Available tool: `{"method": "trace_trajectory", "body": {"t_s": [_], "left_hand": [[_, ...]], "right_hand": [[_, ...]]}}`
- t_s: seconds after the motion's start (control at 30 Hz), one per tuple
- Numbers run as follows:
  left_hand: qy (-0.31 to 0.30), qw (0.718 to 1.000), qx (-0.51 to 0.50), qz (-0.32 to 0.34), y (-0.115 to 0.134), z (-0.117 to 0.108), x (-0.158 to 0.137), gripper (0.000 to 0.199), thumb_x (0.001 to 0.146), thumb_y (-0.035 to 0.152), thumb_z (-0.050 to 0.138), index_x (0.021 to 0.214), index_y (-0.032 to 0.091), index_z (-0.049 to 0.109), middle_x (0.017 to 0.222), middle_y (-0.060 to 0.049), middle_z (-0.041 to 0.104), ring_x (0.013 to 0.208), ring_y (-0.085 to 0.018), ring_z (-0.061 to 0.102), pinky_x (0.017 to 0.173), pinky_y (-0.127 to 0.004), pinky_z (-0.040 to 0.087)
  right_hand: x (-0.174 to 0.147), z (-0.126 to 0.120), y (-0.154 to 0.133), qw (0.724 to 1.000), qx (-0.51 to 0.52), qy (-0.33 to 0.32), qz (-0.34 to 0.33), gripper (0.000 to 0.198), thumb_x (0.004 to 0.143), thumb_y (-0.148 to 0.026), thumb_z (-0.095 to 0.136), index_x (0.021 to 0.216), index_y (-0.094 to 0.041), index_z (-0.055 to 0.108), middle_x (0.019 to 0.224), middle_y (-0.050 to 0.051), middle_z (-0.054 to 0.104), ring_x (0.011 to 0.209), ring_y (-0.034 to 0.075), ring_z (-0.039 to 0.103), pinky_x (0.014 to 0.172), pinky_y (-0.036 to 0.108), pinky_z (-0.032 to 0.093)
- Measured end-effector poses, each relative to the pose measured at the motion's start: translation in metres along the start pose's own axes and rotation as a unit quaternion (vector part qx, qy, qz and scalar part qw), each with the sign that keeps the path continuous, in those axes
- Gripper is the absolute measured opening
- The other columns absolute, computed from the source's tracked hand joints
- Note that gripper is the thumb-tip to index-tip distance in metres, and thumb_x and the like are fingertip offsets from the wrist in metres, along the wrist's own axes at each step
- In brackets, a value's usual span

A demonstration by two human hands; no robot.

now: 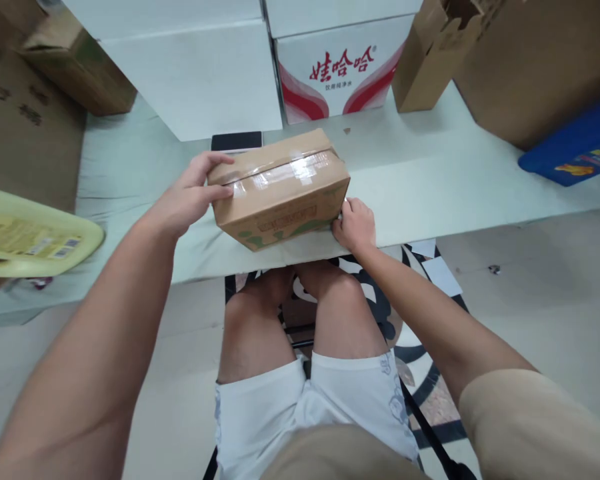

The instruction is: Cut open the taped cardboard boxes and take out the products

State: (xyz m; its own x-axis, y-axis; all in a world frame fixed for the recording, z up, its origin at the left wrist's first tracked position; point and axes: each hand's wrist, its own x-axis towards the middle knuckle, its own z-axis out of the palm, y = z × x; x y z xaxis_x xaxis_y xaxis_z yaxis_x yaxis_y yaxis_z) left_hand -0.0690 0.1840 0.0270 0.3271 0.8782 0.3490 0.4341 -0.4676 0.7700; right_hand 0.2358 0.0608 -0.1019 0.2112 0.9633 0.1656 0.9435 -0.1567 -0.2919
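Observation:
A brown cardboard box [285, 193], closed with shiny clear tape along its top seam, sits near the front edge of the cloth-covered table [405, 180]. Green print and lettering mark its front side. My left hand [193, 193] grips the box's left end, thumb on the near side of the seam and fingers beyond it. At the lower right corner of the box, my right hand [357, 225] has its fingers curled in against the cardboard; a small glint shows by its fingertips. The box's underside is hidden.
White cartons [347, 73] stand behind the box, with a dark flat device [237, 141] before them. Left are a yellow jug [35, 233] and cartons [80, 67]; right, an open-topped narrow box [430, 60], a large carton [540, 73] and a blue container [575, 150].

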Motion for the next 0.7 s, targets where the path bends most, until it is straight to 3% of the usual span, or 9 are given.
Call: {"method": "trace_trajectory", "body": {"t_s": [0.07, 0.17, 0.27, 0.37, 0.5, 0.6, 0.7], "left_hand": [[-0.038, 0.998, 0.059, 0.005, 0.02, 0.002, 0.013, 0.053, 0.063, 0.046, 0.092, 0.11, 0.032, 0.073, 0.132, -0.003, 0.063, 0.134, -0.041, 0.051, 0.124, -0.065, 0.036], [-0.014, 0.996, 0.081, 0.023, 0.033, 0.025, 0.024, 0.04, 0.07, 0.035, 0.085, 0.108, 0.031, 0.072, 0.133, -0.007, 0.061, 0.142, -0.043, 0.042, 0.132, -0.061, 0.019], [-0.012, 0.997, 0.075, 0.009, 0.019, 0.051, 0.025, 0.029, 0.078, 0.041, 0.078, 0.105, 0.031, 0.072, 0.119, -0.009, 0.066, 0.136, -0.045, 0.046, 0.129, -0.067, 0.018], [-0.018, 0.994, 0.107, 0.018, 0.002, 0.062, 0.02, 0.034, 0.083, 0.048, 0.072, 0.111, 0.029, 0.07, 0.12, -0.01, 0.066, 0.137, -0.046, 0.046, 0.126, -0.07, 0.017], [-0.028, 0.991, 0.127, 0.024, 0.002, 0.06, 0.015, 0.041, 0.08, 0.049, 0.074, 0.114, 0.027, 0.069, 0.124, -0.01, 0.067, 0.138, -0.046, 0.046, 0.128, -0.067, 0.015], [-0.061, 0.988, 0.124, 0.068, 0.011, 0.057, 0.012, 0.044, 0.078, 0.047, 0.076, 0.117, 0.029, 0.07, 0.125, -0.007, 0.068, 0.133, -0.043, 0.051, 0.128, -0.063, 0.018], [-0.086, 0.983, 0.133, 0.096, 0.016, 0.056, 0.008, 0.044, 0.079, 0.046, 0.075, 0.119, 0.03, 0.071, 0.123, -0.007, 0.069, 0.13, -0.042, 0.053, 0.128, -0.061, 0.019]], "right_hand": [[0.0, 0.001, 0.0, 1.0, 0.003, 0.004, 0.001, 0.031, 0.091, -0.018, 0.043, 0.114, -0.013, 0.064, 0.132, 0.023, 0.062, 0.121, 0.034, 0.052, 0.102, 0.046, 0.039], [0.0, 0.003, 0.001, 1.0, 0.01, 0.011, -0.005, 0.03, 0.094, -0.017, 0.04, 0.112, -0.014, 0.064, 0.13, 0.022, 0.063, 0.119, 0.033, 0.053, 0.101, 0.046, 0.04], [0.0, 0.006, 0.002, 1.0, 0.006, 0.024, -0.006, 0.027, 0.094, -0.018, 0.04, 0.107, -0.015, 0.063, 0.12, 0.022, 0.066, 0.112, 0.033, 0.054, 0.097, 0.047, 0.041], [0.001, 0.008, 0.003, 0.999, 0.013, 0.033, 0.01, 0.023, 0.093, -0.02, 0.041, 0.101, -0.017, 0.062, 0.112, 0.021, 0.065, 0.107, 0.033, 0.054, 0.094, 0.047, 0.04], [0.005, 0.01, 0.007, 0.989, 0.108, 0.062, 0.08, 0.019, 0.089, -0.02, 0.043, 0.1, -0.019, 0.059, 0.108, 0.018, 0.065, 0.107, 0.032, 0.055, 0.095, 0.046, 0.042], [0.007, 0.007, 0.013, 0.97, 0.178, 0.099, 0.133, 0.023, 0.085, -0.018, 0.042, 0.102, -0.019, 0.058, 0.112, 0.018, 0.065, 0.108, 0.029, 0.058, 0.097, 0.044, 0.046], [0.003, -0.009, 0.027, 0.959, 0.201, 0.116, 0.162, 0.03, 0.086, -0.019, 0.039, 0.111, -0.017, 0.057, 0.108, 0.015, 0.066, 0.097, 0.025, 0.064, 0.086, 0.039, 0.052]]}}
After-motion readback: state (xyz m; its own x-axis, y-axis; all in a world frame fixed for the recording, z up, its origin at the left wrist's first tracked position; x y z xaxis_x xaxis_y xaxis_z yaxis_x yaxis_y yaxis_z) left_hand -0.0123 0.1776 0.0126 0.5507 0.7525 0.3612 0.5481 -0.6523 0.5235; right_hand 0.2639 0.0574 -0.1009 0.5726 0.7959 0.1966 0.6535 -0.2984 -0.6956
